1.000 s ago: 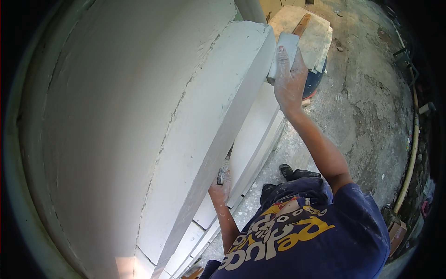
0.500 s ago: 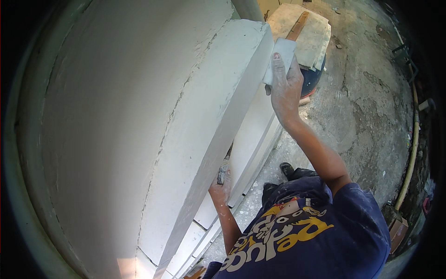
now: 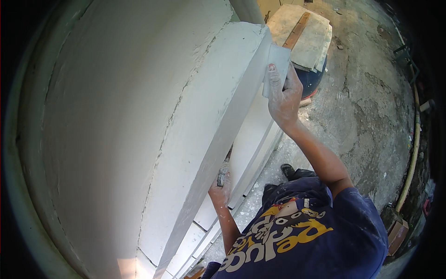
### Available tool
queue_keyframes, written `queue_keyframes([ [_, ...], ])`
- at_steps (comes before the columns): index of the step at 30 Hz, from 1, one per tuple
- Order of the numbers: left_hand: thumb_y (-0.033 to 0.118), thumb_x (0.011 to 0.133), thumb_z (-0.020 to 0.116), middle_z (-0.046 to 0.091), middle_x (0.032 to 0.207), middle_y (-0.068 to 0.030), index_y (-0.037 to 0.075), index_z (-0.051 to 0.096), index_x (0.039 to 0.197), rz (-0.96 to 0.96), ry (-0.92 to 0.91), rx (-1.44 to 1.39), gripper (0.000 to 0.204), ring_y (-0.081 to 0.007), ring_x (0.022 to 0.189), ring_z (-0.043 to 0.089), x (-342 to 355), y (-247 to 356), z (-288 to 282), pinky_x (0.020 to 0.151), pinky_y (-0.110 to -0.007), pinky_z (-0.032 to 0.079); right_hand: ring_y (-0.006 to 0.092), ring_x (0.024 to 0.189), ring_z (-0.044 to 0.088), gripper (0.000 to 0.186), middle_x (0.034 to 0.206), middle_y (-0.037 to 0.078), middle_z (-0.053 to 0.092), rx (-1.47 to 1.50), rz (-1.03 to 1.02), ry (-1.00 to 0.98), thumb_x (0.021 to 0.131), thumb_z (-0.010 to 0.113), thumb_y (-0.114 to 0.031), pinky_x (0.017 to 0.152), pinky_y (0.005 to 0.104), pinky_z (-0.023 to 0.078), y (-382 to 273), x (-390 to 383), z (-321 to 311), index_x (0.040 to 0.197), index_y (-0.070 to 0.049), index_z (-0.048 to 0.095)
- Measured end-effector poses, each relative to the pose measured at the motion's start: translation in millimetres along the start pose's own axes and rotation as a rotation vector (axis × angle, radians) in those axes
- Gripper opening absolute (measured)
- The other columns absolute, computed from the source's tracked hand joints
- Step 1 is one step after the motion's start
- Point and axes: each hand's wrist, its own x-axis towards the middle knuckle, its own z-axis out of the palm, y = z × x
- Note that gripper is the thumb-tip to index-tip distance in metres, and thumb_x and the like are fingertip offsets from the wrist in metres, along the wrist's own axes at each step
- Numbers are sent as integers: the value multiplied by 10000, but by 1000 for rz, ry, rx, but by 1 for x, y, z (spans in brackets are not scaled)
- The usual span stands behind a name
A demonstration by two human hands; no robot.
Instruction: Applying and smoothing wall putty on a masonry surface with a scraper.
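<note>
My right hand [image 3: 286, 98] is closed around a flat, pale grey rectangular plate [image 3: 278, 59], thumb on its near face. The plate lies against the upper outer face of a long white plastered ledge [image 3: 204, 93], close to its far end. Lower down, my left hand [image 3: 221, 188] is beside the underside of that ledge, its fingers wrapped round a dusty tool with a dark grey handle [image 3: 222, 176]. The ledge partly hides the tool's far end, so its kind does not show. White dust coats both hands.
A large white wall surface [image 3: 107, 116] fills the left, with a rough crack line along the ledge. Beyond my right hand, a board [image 3: 306, 37] with a wooden strip [image 3: 296, 30] covers a dark blue drum [image 3: 312, 80]. White stepped mouldings [image 3: 248, 135] run below the ledge. Rough concrete floor lies right.
My right hand and the grey plate have slid a little way down the ledge face, toward me. My left hand stays nearly where it was.
</note>
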Motion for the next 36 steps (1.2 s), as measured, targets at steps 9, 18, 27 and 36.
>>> queue_keyframes([
  [9,124,909,727,690,847,-82,-36,706,1052,31,25,1,215,-135,730,602,1,-1,-1,698,-293,514,361,1334,497,398,1430,241,525,-341,-336,24,1018,573,-157,1145,418,358,-3,5,-2,1397,-39,600],
  [18,119,909,724,703,851,-74,-31,710,1087,1,-14,17,233,-127,706,615,0,0,1,692,-286,525,359,1521,277,507,1619,245,319,-91,-73,-114,1075,428,-121,1248,432,203,-17,31,7,1537,71,344],
  [27,94,906,723,708,866,-62,-33,714,1094,11,-5,-51,228,-112,712,616,-2,-12,2,682,-272,528,417,1495,320,547,1600,269,340,-91,-263,-144,990,549,-21,1215,463,280,-10,-28,1,1516,40,413],
  [36,111,909,727,707,878,-76,-31,715,1093,48,-2,-1,233,-124,714,616,0,-11,2,680,-282,528,365,1484,358,479,1575,254,395,-123,-178,-158,1065,441,-77,1206,438,296,-37,-51,1,1510,90,380],
])
